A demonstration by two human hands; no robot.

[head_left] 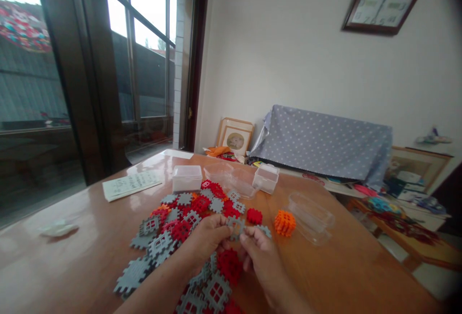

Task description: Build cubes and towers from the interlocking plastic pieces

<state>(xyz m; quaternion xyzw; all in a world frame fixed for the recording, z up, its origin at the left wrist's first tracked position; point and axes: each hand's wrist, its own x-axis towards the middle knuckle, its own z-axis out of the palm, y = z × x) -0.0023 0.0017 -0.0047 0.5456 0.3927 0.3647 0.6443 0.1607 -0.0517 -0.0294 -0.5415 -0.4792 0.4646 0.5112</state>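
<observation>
Both hands meet over a pile of grey and red toothed plastic tiles (180,222) on a brown wooden table (90,256). My left hand (207,239) pinches a small grey tile (235,226) from the left. My right hand (258,251) pinches the same tile from the right, and a second grey tile (264,230) shows just past its fingers. A red tile block (229,263) lies beneath the hands. A red cube (254,216) and an orange cube (285,222) built of tiles stand to the right of the pile.
Clear plastic boxes (186,178) (265,178) and open clear lids (310,215) sit behind and right of the pile. A printed sheet (132,184) lies at the left, a crumpled white scrap (57,228) farther left. A dotted grey cloth (325,143) covers something beyond the table.
</observation>
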